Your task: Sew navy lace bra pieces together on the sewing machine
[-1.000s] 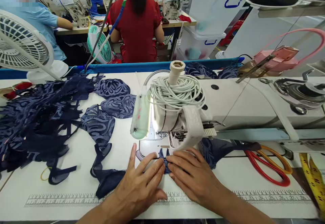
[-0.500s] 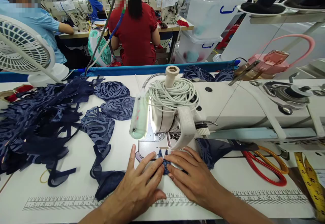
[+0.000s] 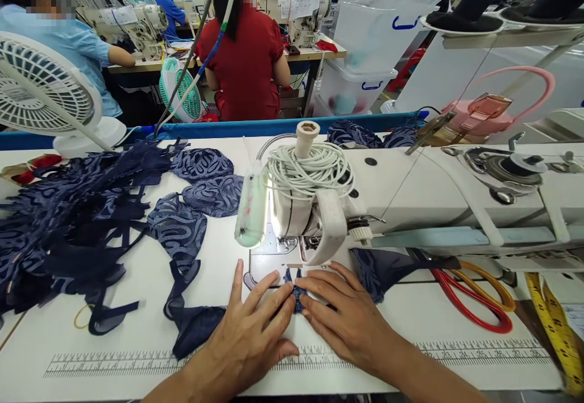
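In front of the sewing machine's needle area lies a small piece of navy lace fabric point(image 3: 298, 301). My left hand point(image 3: 253, 324) rests flat on its left side, fingers stretched out and the index finger raised apart. From the right, my right hand point(image 3: 344, 315) lies over the other edge with its fingers straight and spread. Both sets of fingertips press the piece down and hide part of it. Just beyond them stands the sewing machine head point(image 3: 296, 214), with a lit lamp point(image 3: 250, 208) on its left. A sheer navy bra piece point(image 3: 378, 272) reaches out behind my right hand.
A heap of navy lace pieces point(image 3: 82, 226) covers the left of the table, with lace cups point(image 3: 177, 229) beside it. Red-handled scissors point(image 3: 483, 311) and a yellow tape measure point(image 3: 554, 330) lie right. A white fan point(image 3: 45, 86) stands behind; co-workers sit beyond.
The camera view has shifted very slightly. Both hands and the fabric under them stay in place.
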Tool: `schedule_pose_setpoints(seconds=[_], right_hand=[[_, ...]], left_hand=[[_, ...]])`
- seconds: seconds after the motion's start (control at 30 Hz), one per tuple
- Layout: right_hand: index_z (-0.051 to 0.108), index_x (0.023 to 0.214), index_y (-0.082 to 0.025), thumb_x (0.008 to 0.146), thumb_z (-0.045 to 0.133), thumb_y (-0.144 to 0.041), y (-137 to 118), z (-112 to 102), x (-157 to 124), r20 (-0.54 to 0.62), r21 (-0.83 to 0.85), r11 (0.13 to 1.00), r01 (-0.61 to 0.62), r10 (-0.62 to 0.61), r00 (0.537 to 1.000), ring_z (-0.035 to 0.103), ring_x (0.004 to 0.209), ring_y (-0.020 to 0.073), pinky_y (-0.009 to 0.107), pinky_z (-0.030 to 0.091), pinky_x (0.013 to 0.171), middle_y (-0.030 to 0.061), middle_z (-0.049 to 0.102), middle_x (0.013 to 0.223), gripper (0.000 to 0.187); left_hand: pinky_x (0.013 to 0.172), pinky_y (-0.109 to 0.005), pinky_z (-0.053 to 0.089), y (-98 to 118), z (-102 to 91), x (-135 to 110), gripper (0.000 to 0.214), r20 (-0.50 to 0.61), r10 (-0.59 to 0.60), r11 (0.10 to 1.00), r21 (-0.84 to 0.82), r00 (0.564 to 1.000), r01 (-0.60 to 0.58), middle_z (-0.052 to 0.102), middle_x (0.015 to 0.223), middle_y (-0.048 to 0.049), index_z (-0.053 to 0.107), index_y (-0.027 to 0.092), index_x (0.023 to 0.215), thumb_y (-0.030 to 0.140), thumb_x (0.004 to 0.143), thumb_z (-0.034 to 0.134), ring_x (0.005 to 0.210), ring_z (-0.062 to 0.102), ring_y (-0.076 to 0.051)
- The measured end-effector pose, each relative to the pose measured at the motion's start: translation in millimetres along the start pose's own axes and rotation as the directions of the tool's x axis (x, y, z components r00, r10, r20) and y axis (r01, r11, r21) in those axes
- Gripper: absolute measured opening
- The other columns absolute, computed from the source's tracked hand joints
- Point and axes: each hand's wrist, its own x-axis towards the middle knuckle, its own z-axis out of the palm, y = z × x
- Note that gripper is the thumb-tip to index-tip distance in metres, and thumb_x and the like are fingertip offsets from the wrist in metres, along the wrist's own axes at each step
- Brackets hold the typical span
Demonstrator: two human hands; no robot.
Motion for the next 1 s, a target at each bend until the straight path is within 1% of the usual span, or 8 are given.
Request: schedule_pose_setpoints(seconds=[0.23,0.33,0.43,0.53,0.63,0.77,0.9,1.0], right_hand=[[0.066,0.098,-0.019,0.091,0.054,-0.015,1,1,1,-0.018,-0.001,1.0,0.009,-0.009,1.0,0.059,0.108,0.0186,0.046,0.037,0.108,0.0049,0.069,0.111,0.015],[0.067,0.093,-0.02,0.091,0.054,-0.015,3,-1,0,-0.064,-0.03,1.0,0.001,-0.003,0.998,0.06,0.105,0.0188,0.045,0.039,0.106,0.0043,0.07,0.107,0.014],[0.067,0.096,-0.02,0.091,0.055,-0.015,1,-4,2,-0.144,-0.06,0.998,-0.019,0.01,0.99,0.062,0.102,0.019,0.045,0.039,0.104,0.005,0.07,0.105,0.014],[0.066,0.106,-0.02,0.092,0.053,-0.016,-9,-4,10,-0.117,-0.053,0.998,0.041,-0.047,0.992,0.062,0.102,0.018,0.042,0.04,0.104,0.0058,0.069,0.107,0.019],[0.065,0.106,-0.019,0.093,0.05,-0.013,-18,1,18,-0.04,0.011,0.993,0.115,-0.115,0.993,0.063,0.098,0.0166,0.038,0.046,0.098,0.0057,0.069,0.102,0.021],[0.064,0.106,-0.017,0.092,0.05,-0.007,-8,4,13,-0.053,0.022,0.987,0.158,-0.156,0.986,0.064,0.093,0.0173,0.038,0.053,0.089,0.0074,0.069,0.1,0.022],[0.064,0.111,-0.016,0.092,0.051,-0.007,14,-4,-5,-0.121,-0.039,0.99,0.134,-0.137,0.983,0.065,0.095,0.0188,0.04,0.055,0.09,0.0088,0.07,0.103,0.025],[0.064,0.115,-0.018,0.093,0.049,-0.008,17,-8,-17,-0.097,-0.062,0.993,0.096,-0.102,0.99,0.065,0.1,0.0185,0.038,0.056,0.092,0.0085,0.07,0.108,0.029]], left_hand=[[0.116,-0.067,-0.003,2,1.4,-1,0.044,-0.001,-0.004,1.0,-0.01,1.0,0.004,0.062,0.129,-0.0103,0.06,0.013,0.123,0.045,0.092,0.058,0.127,0.048,-0.029],[0.117,-0.063,0.012,5,2.9,-12,0.037,-0.115,-0.035,0.999,0.008,0.993,0.037,0.063,0.125,-0.012,0.061,0.012,0.119,0.037,0.092,0.059,0.124,0.052,-0.028],[0.113,-0.051,0.033,9,2.2,-29,0.03,-0.221,-0.115,0.99,0.056,0.969,0.13,0.067,0.112,-0.0111,0.062,0.011,0.117,0.025,0.091,0.06,0.11,0.06,-0.023],[0.105,-0.045,0.043,11,-2.4,-41,0.024,-0.211,-0.179,0.975,0.092,0.961,0.202,0.068,0.105,-0.0101,0.063,0.012,0.114,0.018,0.092,0.054,0.101,0.062,-0.021],[0.093,-0.042,0.049,9,-8.2,-44,0.025,-0.201,-0.197,0.974,0.074,0.96,0.215,0.067,0.101,-0.0098,0.062,0.012,0.114,0.013,0.093,0.05,0.094,0.061,-0.02],[0.073,-0.034,0.05,-3,-13.7,-52,0.027,-0.119,-0.283,0.959,-0.017,0.952,0.283,0.064,0.096,-0.0099,0.058,0.011,0.118,0.011,0.094,0.045,0.084,0.059,-0.02],[0.07,-0.031,0.047,-21,-19.5,-61,0.024,-0.045,-0.318,0.947,-0.057,0.947,0.315,0.063,0.091,-0.007,0.059,0.015,0.114,0.011,0.095,0.043,0.08,0.058,-0.018],[0.07,-0.029,0.045,-36,-30.4,-60,0.027,-0.154,-0.203,0.974,0.065,0.967,0.215,0.065,0.087,-0.0055,0.062,0.015,0.107,0.006,0.094,0.041,0.077,0.059,-0.016]])
